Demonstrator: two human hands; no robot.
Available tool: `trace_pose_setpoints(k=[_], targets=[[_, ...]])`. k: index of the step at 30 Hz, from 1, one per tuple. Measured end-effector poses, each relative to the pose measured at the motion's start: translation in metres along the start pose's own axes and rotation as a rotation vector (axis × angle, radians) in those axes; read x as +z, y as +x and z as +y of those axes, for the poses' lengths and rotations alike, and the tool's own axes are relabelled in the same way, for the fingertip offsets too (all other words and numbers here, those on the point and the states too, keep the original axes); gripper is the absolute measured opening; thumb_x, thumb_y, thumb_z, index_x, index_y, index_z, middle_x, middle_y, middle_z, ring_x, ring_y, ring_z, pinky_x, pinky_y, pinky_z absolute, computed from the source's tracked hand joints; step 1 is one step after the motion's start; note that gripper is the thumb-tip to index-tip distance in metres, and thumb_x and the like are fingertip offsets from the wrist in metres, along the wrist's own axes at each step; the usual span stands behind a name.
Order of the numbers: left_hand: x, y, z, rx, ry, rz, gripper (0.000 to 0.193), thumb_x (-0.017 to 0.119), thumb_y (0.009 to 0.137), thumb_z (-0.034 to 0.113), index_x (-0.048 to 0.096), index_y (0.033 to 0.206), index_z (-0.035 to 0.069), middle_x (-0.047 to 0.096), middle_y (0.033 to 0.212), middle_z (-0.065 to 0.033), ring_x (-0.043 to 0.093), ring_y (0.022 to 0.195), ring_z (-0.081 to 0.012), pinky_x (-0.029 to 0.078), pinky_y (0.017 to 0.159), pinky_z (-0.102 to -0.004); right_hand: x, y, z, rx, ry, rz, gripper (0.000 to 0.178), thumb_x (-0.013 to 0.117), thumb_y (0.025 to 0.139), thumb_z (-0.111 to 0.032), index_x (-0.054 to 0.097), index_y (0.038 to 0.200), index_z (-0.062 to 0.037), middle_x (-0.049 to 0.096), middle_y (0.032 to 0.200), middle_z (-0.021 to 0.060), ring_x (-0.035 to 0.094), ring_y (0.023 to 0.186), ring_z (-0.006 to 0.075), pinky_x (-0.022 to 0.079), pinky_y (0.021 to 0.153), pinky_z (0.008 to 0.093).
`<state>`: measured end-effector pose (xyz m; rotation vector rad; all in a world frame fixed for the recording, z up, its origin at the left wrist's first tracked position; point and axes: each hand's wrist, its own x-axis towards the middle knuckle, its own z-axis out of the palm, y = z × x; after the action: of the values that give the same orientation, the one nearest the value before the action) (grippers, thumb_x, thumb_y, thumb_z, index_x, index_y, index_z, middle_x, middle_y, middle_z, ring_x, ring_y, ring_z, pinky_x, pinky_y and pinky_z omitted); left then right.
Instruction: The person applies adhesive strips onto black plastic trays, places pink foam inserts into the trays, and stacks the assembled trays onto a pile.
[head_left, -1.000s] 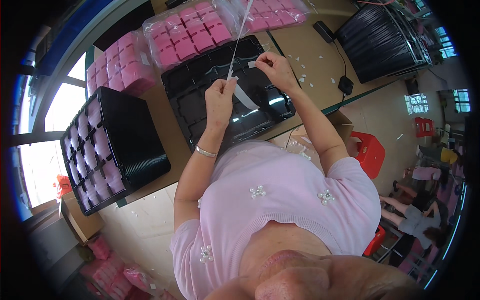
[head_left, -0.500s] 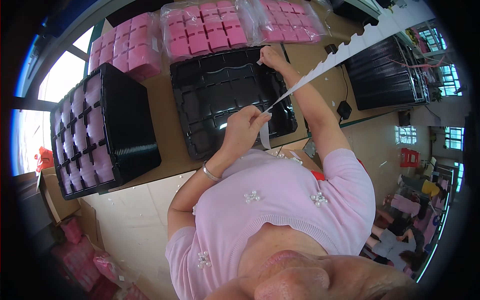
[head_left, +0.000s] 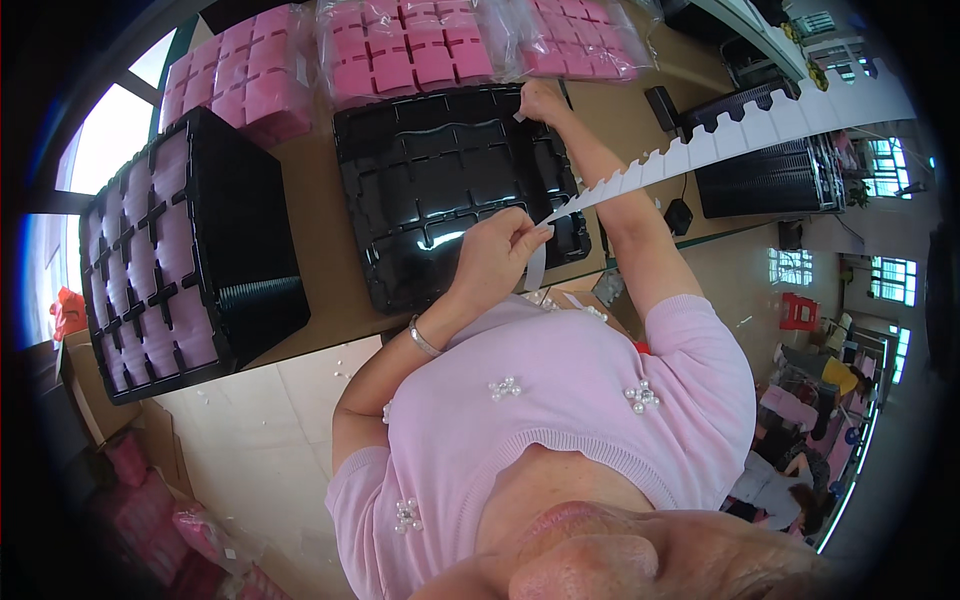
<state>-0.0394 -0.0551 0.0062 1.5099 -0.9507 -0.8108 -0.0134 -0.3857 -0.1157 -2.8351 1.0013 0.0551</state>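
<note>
My left hand (head_left: 497,258) is closed over the near part of a black plastic tray, pinching a long white notched strip (head_left: 690,158) between thumb and fingers. A short end of the strip hangs below the fingertips; the rest runs up to the right across my right forearm and widens toward the camera. At the tray's far right corner, my right hand (head_left: 544,103) has its fingers closed, with a small white piece showing at the fingertips. The shiny black tray (head_left: 400,213), moulded into a grid of cells, lies flat on the brown work table (head_left: 312,215).
At the left stands a tall stack of black trays (head_left: 245,250) with pale pink pieces in its cells. Bagged pink foam blocks (head_left: 410,50) line the table's back. More black trays (head_left: 765,165) are stacked at the right, near a black adapter (head_left: 678,216). People sit farther right.
The view has shifted slightly. The notched strip's free length has swung lower at the right and turned to show its notches more broadly. Both hands keep their holds.
</note>
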Motion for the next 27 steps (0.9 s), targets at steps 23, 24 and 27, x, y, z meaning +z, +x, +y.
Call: trace_pose_setpoints(k=[23, 24, 27], targets=[[-0.025, 0.035, -0.016, -0.045, -0.28, 0.058, 0.026, 0.065, 0.087, 0.022, 0.057, 0.071, 0.002, 0.042, 0.061, 0.0084, 0.031, 0.056, -0.0013, 0.023, 0.049, -0.02, -0.092, -0.222, -0.064, 0.031, 2.214, -0.253, 0.004, 0.051, 0.087, -0.008, 0.051, 0.084, -0.0063, 0.037, 0.06, -0.0024, 0.03, 0.052, 0.0063, 0.022, 0.044, 0.0205], [-0.022, 0.037, -0.016, -0.05, -0.309, 0.051, 0.026, 0.065, 0.087, 0.022, 0.057, 0.072, 0.003, 0.042, 0.061, 0.0086, 0.031, 0.056, -0.0011, 0.023, 0.049, -0.0198, -0.095, -0.229, -0.067, 0.034, 2.228, -0.226, 0.004, 0.051, 0.087, -0.008, 0.051, 0.084, -0.0063, 0.037, 0.06, -0.0024, 0.03, 0.052, 0.0063, 0.022, 0.044, 0.0205], [-0.015, 0.036, -0.014, -0.069, -0.325, -0.014, 0.026, 0.065, 0.087, 0.023, 0.057, 0.072, 0.005, 0.043, 0.061, 0.0082, 0.032, 0.056, -0.0014, 0.023, 0.049, -0.0194, -0.102, -0.24, -0.079, 0.096, 1.989, -0.136, 0.012, 0.06, 0.088, -0.017, 0.056, 0.091, -0.0065, 0.033, 0.054, -0.009, 0.023, 0.043, 0.0037, 0.018, 0.041, 0.0207]])
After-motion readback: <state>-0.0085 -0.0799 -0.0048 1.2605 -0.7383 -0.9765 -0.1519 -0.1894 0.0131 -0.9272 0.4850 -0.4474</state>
